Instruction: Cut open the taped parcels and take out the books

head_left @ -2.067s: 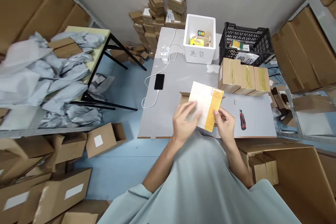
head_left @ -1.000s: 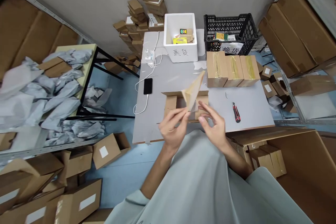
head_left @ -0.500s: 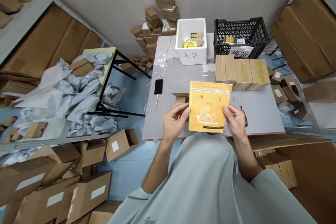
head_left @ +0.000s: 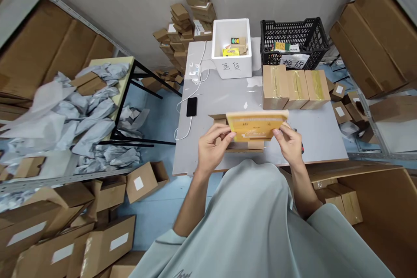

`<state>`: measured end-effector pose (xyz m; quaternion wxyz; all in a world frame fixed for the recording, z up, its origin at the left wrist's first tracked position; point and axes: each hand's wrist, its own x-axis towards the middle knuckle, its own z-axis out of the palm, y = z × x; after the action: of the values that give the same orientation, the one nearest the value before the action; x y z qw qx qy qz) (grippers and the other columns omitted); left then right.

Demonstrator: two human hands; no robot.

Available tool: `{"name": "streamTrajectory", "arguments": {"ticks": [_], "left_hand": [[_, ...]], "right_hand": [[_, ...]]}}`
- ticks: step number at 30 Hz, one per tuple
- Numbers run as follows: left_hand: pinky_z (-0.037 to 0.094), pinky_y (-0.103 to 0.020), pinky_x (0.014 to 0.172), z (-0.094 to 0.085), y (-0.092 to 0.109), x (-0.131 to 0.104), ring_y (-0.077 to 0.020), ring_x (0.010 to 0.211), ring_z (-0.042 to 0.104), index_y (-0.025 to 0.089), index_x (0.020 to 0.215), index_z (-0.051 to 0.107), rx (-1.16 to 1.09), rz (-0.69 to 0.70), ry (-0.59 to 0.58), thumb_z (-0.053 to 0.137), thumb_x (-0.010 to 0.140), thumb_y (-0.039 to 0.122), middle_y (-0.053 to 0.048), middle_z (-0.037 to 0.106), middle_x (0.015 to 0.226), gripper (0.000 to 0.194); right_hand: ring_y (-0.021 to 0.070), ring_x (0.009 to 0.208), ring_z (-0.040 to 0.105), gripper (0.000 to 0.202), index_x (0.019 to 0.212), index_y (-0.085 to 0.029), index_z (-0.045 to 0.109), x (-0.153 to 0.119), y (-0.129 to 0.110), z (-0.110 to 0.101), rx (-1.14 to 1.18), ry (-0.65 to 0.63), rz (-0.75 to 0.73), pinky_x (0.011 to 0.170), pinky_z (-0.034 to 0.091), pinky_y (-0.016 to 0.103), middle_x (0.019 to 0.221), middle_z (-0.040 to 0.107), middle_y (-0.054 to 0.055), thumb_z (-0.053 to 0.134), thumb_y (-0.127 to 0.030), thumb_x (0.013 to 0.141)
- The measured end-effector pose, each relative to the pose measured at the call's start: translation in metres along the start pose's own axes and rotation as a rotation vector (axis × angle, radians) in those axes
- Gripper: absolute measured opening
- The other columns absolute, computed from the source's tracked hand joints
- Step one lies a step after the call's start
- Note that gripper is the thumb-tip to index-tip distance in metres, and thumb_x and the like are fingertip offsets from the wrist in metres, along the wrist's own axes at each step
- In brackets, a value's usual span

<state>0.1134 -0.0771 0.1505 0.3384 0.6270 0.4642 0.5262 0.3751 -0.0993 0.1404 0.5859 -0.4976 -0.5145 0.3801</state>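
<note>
A yellow paperback book (head_left: 254, 126) is held up between my two hands, its cover tipped so that its top edge shows. My left hand (head_left: 213, 144) pinches the left side with thumb and fingers. On the opposite side, my right hand (head_left: 289, 141) grips the book the same way. Beneath the book, an opened cardboard box (head_left: 241, 150) lies on the grey table (head_left: 221, 100), mostly hidden by the book and my left hand. A red and black utility knife (head_left: 302, 147) lies by my right hand, partly covered by it.
At the table's back stand a white foam box (head_left: 232, 69) and a black crate (head_left: 267, 43), both holding items. Taped cardboard boxes (head_left: 297, 91) stand before the crate. A phone (head_left: 192, 107) charges at left. Opened cartons (head_left: 143, 182) crowd the floor, with grey bags (head_left: 97, 115) beside.
The book has tilted from facing me to nearly flat, its top edge coming into view. More of the opened box shows beneath it. Both hands keep their hold, and the view has shifted slightly.
</note>
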Motion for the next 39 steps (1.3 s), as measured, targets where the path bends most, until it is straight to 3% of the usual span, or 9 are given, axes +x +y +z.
{"name": "streamTrajectory", "arguments": {"ticks": [3, 9, 12, 17, 21, 24, 29, 35, 39], "left_hand": [[0.061, -0.033, 0.078, -0.003, -0.003, 0.003, -0.0196, 0.096, 0.075, 0.033, 0.109, 0.094, 0.088, 0.133, 0.027, 0.082, 0.108, 0.042, -0.007, 0.081, 0.108, 0.015], [0.061, -0.031, 0.076, -0.005, -0.002, 0.005, -0.0159, 0.094, 0.077, 0.042, 0.115, 0.094, 0.144, 0.307, 0.070, 0.081, 0.109, 0.023, -0.003, 0.082, 0.118, 0.024], [0.064, -0.035, 0.080, -0.004, 0.001, 0.005, -0.0177, 0.096, 0.079, 0.038, 0.112, 0.094, 0.155, 0.266, 0.044, 0.077, 0.111, 0.029, -0.004, 0.085, 0.123, 0.019], [0.063, -0.033, 0.077, -0.001, -0.001, 0.000, -0.0179, 0.084, 0.078, 0.026, 0.104, 0.089, 0.125, 0.125, 0.055, 0.088, 0.104, 0.040, -0.004, 0.086, 0.096, 0.015], [0.061, -0.030, 0.073, -0.001, -0.005, -0.003, -0.0174, 0.083, 0.076, 0.022, 0.103, 0.086, 0.049, -0.020, -0.022, 0.086, 0.104, 0.051, -0.007, 0.085, 0.097, 0.029], [0.063, -0.033, 0.083, -0.004, -0.006, -0.004, -0.0200, 0.094, 0.079, 0.024, 0.113, 0.090, 0.039, -0.023, -0.091, 0.079, 0.110, 0.047, -0.009, 0.088, 0.106, 0.025], [0.061, -0.036, 0.085, -0.010, -0.006, -0.003, -0.0199, 0.092, 0.075, 0.031, 0.123, 0.092, 0.008, 0.054, -0.100, 0.081, 0.109, 0.039, -0.007, 0.088, 0.108, 0.019], [0.055, -0.034, 0.075, -0.007, -0.005, -0.002, -0.0180, 0.079, 0.065, 0.027, 0.101, 0.092, 0.007, -0.032, -0.042, 0.087, 0.102, 0.051, -0.005, 0.079, 0.087, 0.025], [0.054, -0.032, 0.071, -0.003, -0.003, -0.003, -0.0186, 0.081, 0.066, 0.023, 0.090, 0.087, -0.033, -0.164, -0.022, 0.088, 0.097, 0.062, -0.005, 0.076, 0.088, 0.039]], "right_hand": [[0.0262, 0.109, 0.073, 0.025, 0.112, -0.035, 0.095, 0.001, 0.003, -0.009, -0.129, -0.012, -0.116, 0.098, 0.061, 0.047, 0.129, 0.079, 0.009, 0.077, -0.052, 0.107], [0.0229, 0.098, 0.068, 0.024, 0.117, -0.043, 0.094, -0.002, 0.006, -0.018, -0.198, -0.053, -0.170, 0.088, 0.060, 0.045, 0.119, 0.073, 0.007, 0.073, -0.036, 0.109], [0.0250, 0.105, 0.070, 0.025, 0.119, -0.043, 0.094, -0.002, 0.004, -0.019, -0.213, -0.055, -0.169, 0.089, 0.061, 0.047, 0.136, 0.076, 0.007, 0.070, -0.040, 0.110], [0.0215, 0.080, 0.065, 0.025, 0.120, -0.031, 0.089, -0.002, 0.006, -0.017, -0.192, 0.015, -0.114, 0.071, 0.054, 0.036, 0.094, 0.081, 0.003, 0.083, -0.049, 0.104], [0.0163, 0.071, 0.062, 0.027, 0.106, -0.026, 0.081, -0.003, 0.010, -0.014, -0.128, 0.101, -0.015, 0.064, 0.050, 0.030, 0.091, 0.080, 0.001, 0.092, -0.049, 0.095], [0.0169, 0.074, 0.063, 0.019, 0.098, -0.026, 0.085, -0.003, 0.008, -0.017, -0.162, 0.050, -0.016, 0.066, 0.050, 0.031, 0.091, 0.079, 0.002, 0.087, -0.045, 0.098], [0.0184, 0.077, 0.063, 0.024, 0.116, -0.028, 0.092, -0.003, 0.004, -0.027, -0.209, -0.038, -0.015, 0.071, 0.052, 0.033, 0.089, 0.075, 0.003, 0.073, -0.036, 0.105], [0.0166, 0.069, 0.058, 0.021, 0.102, -0.026, 0.093, -0.002, 0.005, -0.026, -0.171, -0.097, 0.084, 0.065, 0.048, 0.031, 0.080, 0.075, 0.002, 0.084, -0.044, 0.097], [0.0172, 0.063, 0.061, 0.039, 0.087, -0.023, 0.087, -0.001, 0.000, -0.018, -0.074, -0.104, 0.237, 0.064, 0.050, 0.032, 0.064, 0.071, 0.001, 0.088, -0.061, 0.094]]}}
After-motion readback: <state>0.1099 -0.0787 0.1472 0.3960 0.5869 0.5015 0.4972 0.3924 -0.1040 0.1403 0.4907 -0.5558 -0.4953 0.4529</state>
